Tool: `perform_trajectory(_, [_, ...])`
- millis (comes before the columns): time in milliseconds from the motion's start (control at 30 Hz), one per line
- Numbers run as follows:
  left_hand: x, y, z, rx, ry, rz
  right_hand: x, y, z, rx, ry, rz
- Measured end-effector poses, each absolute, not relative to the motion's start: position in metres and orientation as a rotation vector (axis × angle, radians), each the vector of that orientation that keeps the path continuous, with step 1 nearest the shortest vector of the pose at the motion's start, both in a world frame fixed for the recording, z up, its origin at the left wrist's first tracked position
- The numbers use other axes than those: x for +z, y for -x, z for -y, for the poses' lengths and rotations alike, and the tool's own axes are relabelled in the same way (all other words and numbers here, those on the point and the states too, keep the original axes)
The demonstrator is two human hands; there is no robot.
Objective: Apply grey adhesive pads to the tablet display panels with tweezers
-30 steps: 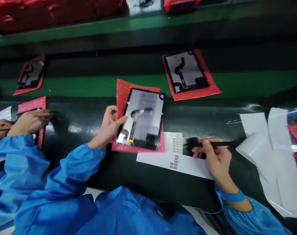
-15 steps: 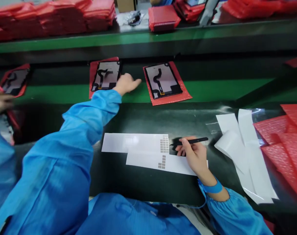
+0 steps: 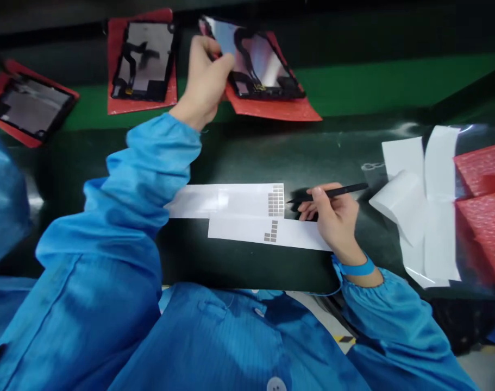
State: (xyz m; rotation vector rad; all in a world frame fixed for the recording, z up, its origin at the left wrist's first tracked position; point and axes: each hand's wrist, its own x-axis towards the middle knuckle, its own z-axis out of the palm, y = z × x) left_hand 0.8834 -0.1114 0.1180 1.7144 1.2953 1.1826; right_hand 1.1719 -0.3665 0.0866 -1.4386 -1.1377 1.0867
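Note:
My left hand [image 3: 204, 79] reaches far forward and is closed on the near left edge of a black-framed screen panel [image 3: 257, 62] lying on a red bubble pouch [image 3: 280, 108], tilting it up. My right hand [image 3: 332, 217] rests on the dark bench, pinching a thin black tool [image 3: 339, 191] like a pen, its tip pointing left at two white backing sheets [image 3: 239, 214] that carry small grey sticker grids [image 3: 276, 200].
Another panel on a red pouch [image 3: 143, 60] lies left of my hand, and a third [image 3: 27, 103] at far left on the green belt [image 3: 394, 81]. White liner strips [image 3: 422, 201] and red pouches [image 3: 483, 195] sit at right. A blue-sleeved arm [image 3: 2, 190] is at left.
My left hand set its panel on the belt, then moved right and gripped the neighbouring panel, lifting its edge. The view has tilted down. My right hand stays put with the tool.

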Motion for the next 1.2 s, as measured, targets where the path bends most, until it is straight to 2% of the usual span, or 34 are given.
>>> perform_trajectory(200, [0.158, -0.819, 0.277, 1.097, -1.515, -1.442, 0.086, -1.168, 0.371, 0.977, 1.388, 1.173])
perform_trajectory(400, [0.138, -0.787, 0.397, 0.646, -1.513, -1.578, 0.093, -1.164, 0.369, 0.988, 1.507, 1.225])
perform_trajectory(533, [0.134, -0.780, 0.413, 0.628, -1.667, -1.757, 0.101, -1.162, 0.376, 0.925, 1.444, 1.261])
perform_trajectory(633, [0.149, -0.785, 0.412, 0.692, -2.143, -1.828, 0.111, -1.162, 0.397, 0.977, 1.412, 1.329])
perform_trajectory(767, [0.157, -0.825, 0.414, 0.651, -2.631, -1.103, 0.115, -1.159, 0.425, 1.184, 1.442, 1.457])
perform_trajectory(867, [0.139, -0.864, 0.418, 0.491, -2.772, -0.733, 0.108, -1.156, 0.432, 1.212, 1.462, 1.495])
perform_trajectory(1000, [0.109, -0.891, 0.423, 0.295, -2.848, -0.658, 0.103, -1.154, 0.431, 1.245, 1.451, 1.454])
perform_trajectory(1200, [0.100, -0.890, 0.424, 0.276, -2.846, -0.677, 0.108, -1.155, 0.432, 1.305, 1.442, 1.426])
